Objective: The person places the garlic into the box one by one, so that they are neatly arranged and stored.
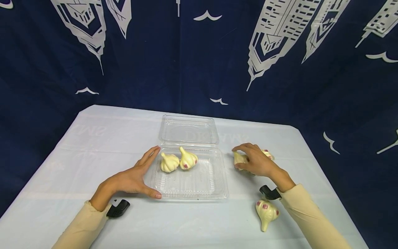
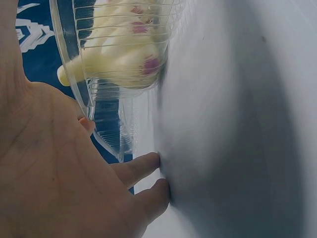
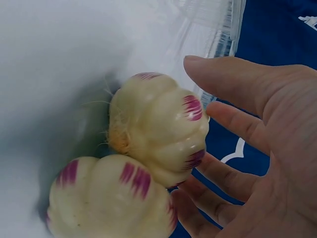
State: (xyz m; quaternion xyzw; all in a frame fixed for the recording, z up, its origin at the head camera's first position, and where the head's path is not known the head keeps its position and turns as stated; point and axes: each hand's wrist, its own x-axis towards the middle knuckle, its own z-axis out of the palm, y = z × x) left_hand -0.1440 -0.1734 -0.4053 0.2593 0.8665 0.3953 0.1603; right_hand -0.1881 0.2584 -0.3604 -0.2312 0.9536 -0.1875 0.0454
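A clear plastic clamshell container (image 1: 199,185) lies with its lid (image 1: 189,129) folded back. Two garlic bulbs, one plain (image 1: 169,163) and one with purple marks (image 1: 188,159), sit at the back left inside it. Along the container's left side my left hand (image 1: 133,178) is spread, thumb by the front corner and fingers by the back corner. My right hand (image 1: 256,162) reaches around a garlic bulb (image 3: 158,124) to the right of the container. In the right wrist view its fingers are close against the bulb, while the thumb stands apart. Another garlic bulb (image 3: 109,203) lies against that one.
A further garlic bulb (image 1: 266,211) lies near the front, beside my right forearm. Everything rests on a table with a white cloth (image 1: 93,148). Behind it hangs a dark blue curtain (image 1: 155,69) with white building prints. Each wrist wears a black camera mount.
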